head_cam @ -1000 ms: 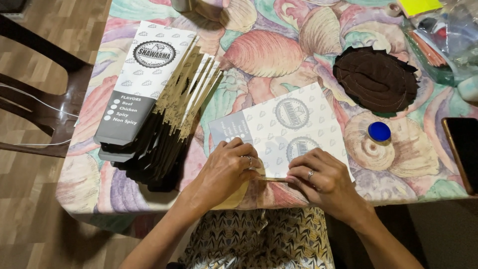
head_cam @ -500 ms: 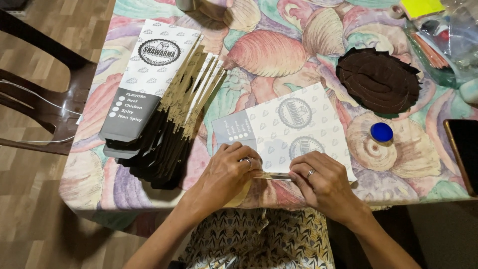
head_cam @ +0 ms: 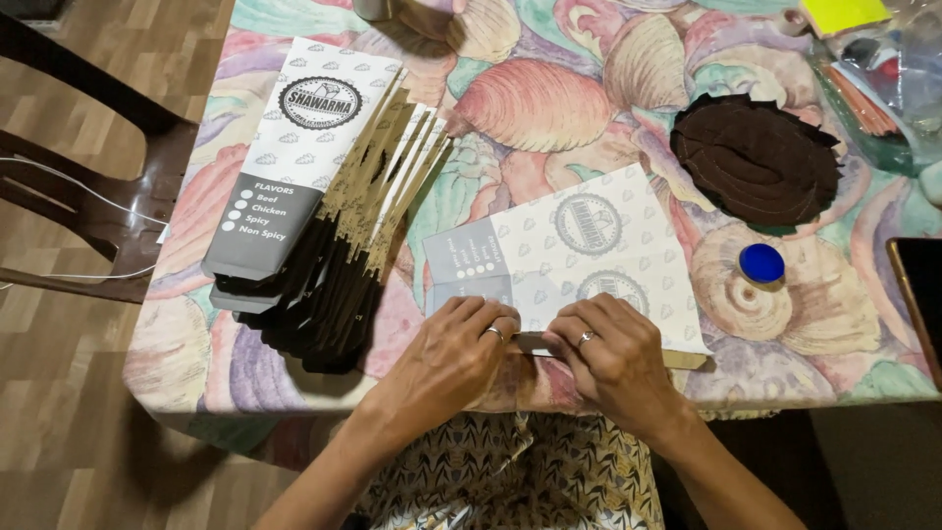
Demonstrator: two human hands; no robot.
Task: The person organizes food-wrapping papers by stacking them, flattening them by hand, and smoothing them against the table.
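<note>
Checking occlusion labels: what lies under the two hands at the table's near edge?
Both the left hand and right hand press on the white-and-grey printed flat paper sleeve, along its brown near-edge flap. Most of that flap is covered.

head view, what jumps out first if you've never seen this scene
Both hands, the left hand and the right hand, press along the near edge of a flat printed paper sleeve on a table with a bright shell-pattern cloth. To the left lies a fanned stack of like sleeves, and at upper right a dark brown pile with a small blue cap below it.
</note>
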